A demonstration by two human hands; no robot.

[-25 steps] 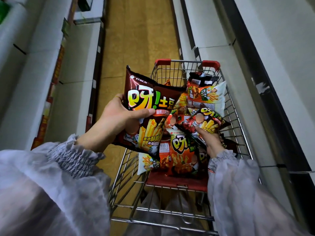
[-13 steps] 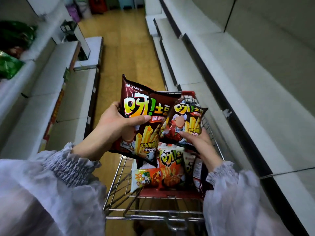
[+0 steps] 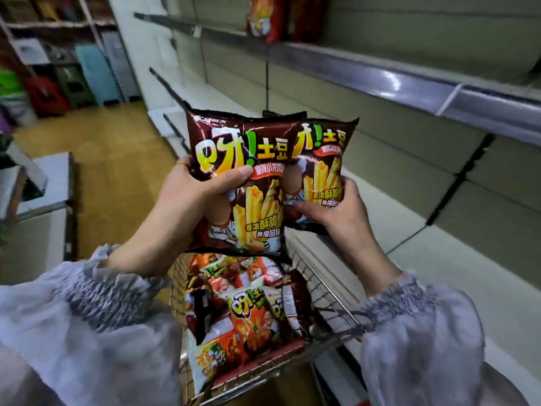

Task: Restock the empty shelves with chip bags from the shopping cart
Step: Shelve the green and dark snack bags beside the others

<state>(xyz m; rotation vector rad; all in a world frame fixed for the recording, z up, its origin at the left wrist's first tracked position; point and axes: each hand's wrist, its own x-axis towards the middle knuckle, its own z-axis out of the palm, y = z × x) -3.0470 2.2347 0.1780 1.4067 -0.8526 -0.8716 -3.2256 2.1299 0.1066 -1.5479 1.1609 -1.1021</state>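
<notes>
Shelves (image 3: 389, 80) | cart (image 3: 329, 291) below | left grip (image 3: 187, 197) clamps front bag (image 3: 257, 212) | right grip (image 3: 336, 212) clamps rear bag (image 3: 322, 159)

A yellowish floor (image 3: 117, 148) runs beside grey metal shelves (image 3: 409, 80) toward blurred teal and red items (image 3: 93, 74).

Dark brown chip bags (image 3: 257, 148) with yellow lettering (golden fries printed), orange bags (image 3: 254, 326), lilac sleeves (image 3: 87, 317), amber floor (image 3: 117, 142)

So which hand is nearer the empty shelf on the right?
Right. The right hand holds its bag beside the shelf; the left hand is farther out, above the cart.
</notes>
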